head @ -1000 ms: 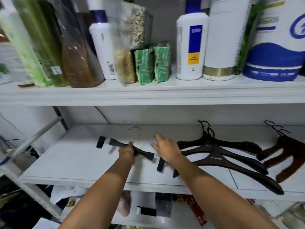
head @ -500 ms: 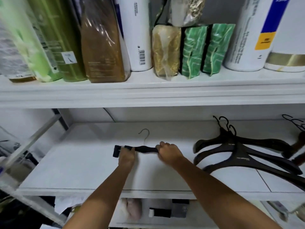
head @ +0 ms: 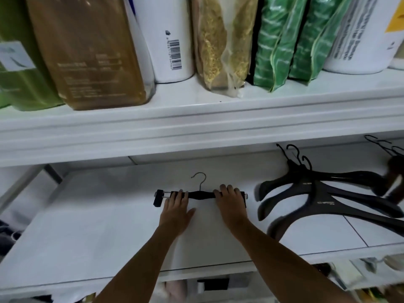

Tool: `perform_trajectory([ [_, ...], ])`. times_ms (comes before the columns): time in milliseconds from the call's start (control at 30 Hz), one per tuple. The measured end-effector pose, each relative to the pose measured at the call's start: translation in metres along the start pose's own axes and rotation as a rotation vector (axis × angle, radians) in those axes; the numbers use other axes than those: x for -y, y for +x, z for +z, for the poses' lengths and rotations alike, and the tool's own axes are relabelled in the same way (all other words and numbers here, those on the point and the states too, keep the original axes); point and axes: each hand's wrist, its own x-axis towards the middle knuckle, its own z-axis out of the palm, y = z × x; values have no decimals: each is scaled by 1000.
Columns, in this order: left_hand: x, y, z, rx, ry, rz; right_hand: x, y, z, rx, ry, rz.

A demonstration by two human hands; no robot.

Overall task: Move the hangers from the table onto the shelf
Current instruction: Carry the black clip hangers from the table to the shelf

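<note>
A black clip hanger (head: pixel 200 195) with a metal hook lies flat on the white middle shelf (head: pixel 87 226), hook pointing to the back. My left hand (head: pixel 176 209) lies flat, fingers spread, with the fingertips resting on the left part of the bar beside the left clip. My right hand (head: pixel 231 206) covers the right end of the bar, its fingers curled over it. To the right on the same shelf lies a pile of black coat hangers (head: pixel 323 197). A brown hanger (head: pixel 395 178) shows at the right edge.
The upper shelf (head: pixel 196 123) juts out just above my hands and carries bottles (head: pixel 166 40), a brown pouch (head: pixel 87 53) and green packets (head: pixel 282 40). Bare shelf surface stretches to the left of the clip hanger. Below the shelf edge, items on a lower level are partly visible.
The clip hanger went from tilted in my left hand to flat on the shelf, farther back. My left hand has flattened out on it and my right hand now rests on its right end.
</note>
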Motion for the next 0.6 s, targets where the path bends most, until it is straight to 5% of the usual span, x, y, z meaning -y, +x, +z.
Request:
perform_trajectory([
  [267,-19,22,-8,69,16,7,-9,1,10,18,187,117],
  [600,-29,37,-24,128,1,1,-28,20,0,256,182,91],
])
